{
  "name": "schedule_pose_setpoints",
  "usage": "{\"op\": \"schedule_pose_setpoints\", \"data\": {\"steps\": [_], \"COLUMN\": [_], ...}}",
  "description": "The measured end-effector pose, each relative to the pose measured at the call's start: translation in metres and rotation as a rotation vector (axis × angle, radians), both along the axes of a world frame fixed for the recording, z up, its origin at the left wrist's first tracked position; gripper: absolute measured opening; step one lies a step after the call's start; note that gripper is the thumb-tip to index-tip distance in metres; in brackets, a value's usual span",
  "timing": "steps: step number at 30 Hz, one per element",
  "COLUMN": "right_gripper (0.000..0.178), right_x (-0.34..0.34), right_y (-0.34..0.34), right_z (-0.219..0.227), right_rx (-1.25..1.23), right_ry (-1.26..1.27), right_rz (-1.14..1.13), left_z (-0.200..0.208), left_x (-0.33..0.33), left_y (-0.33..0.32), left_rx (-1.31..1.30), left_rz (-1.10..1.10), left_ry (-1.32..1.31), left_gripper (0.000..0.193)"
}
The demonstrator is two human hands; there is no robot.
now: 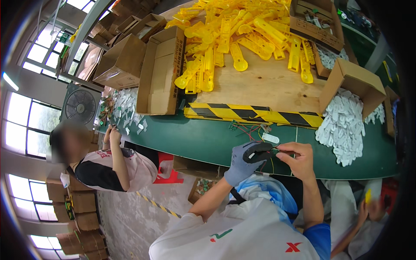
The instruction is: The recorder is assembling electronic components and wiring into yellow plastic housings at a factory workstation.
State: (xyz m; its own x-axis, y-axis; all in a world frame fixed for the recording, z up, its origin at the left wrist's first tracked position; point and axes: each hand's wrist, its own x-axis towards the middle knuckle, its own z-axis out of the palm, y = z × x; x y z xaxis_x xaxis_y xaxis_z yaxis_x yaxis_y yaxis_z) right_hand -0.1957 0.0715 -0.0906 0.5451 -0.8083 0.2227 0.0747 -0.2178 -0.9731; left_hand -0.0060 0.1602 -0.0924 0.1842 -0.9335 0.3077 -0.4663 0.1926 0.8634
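Note:
My left hand (249,159), in a grey glove with black-coated fingers, is closed around the near end of a small green circuit board (274,151). Thin red and yellow wires run from around it. A small pale bit shows among the gloved fingers; what it is I cannot make out. From the other side, my bare right hand (300,159) pinches the same board between thumb and fingertips. Both hands meet just over the front edge of the green table (203,143). Beyond them lie a white oval plastic cover (270,138) and loose red and green wires (249,128).
Yellow plastic housings (225,37) pile on a wooden board behind a black-and-yellow striped edge (251,115). White covers (342,130) spill from a carton (353,82) at right. An open carton (160,73) stands left. One co-worker (117,164) sits left; another's hands (368,212) show lower right.

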Motion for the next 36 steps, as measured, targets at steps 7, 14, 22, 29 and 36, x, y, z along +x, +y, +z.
{"op": "schedule_pose_setpoints", "data": {"steps": [7,14,22,29,36], "right_gripper": [0.016,0.015,0.016,0.013,0.014], "right_x": [-0.004,-0.004,-0.008,-0.005,-0.014], "right_y": [-0.006,-0.006,0.001,0.01,0.014], "right_z": [0.003,0.001,-0.019,-0.03,-0.032], "right_rx": [-0.119,-0.025,0.062,-0.018,0.03], "right_ry": [0.031,0.049,-0.117,-0.151,-0.136], "right_rz": [0.023,-0.006,-0.077,-0.127,-0.15], "left_z": [0.005,-0.002,0.045,0.039,0.091], "left_x": [-0.002,0.005,0.213,0.266,0.223], "left_y": [0.003,0.002,-0.103,-0.116,-0.08], "left_rx": [-0.015,-0.02,0.063,0.463,-0.05], "left_rz": [-0.021,-0.018,0.614,0.473,0.46], "left_ry": [-0.088,-0.139,-1.18,-1.448,-0.974], "left_gripper": [0.031,0.036,0.063,0.071,0.078]}}
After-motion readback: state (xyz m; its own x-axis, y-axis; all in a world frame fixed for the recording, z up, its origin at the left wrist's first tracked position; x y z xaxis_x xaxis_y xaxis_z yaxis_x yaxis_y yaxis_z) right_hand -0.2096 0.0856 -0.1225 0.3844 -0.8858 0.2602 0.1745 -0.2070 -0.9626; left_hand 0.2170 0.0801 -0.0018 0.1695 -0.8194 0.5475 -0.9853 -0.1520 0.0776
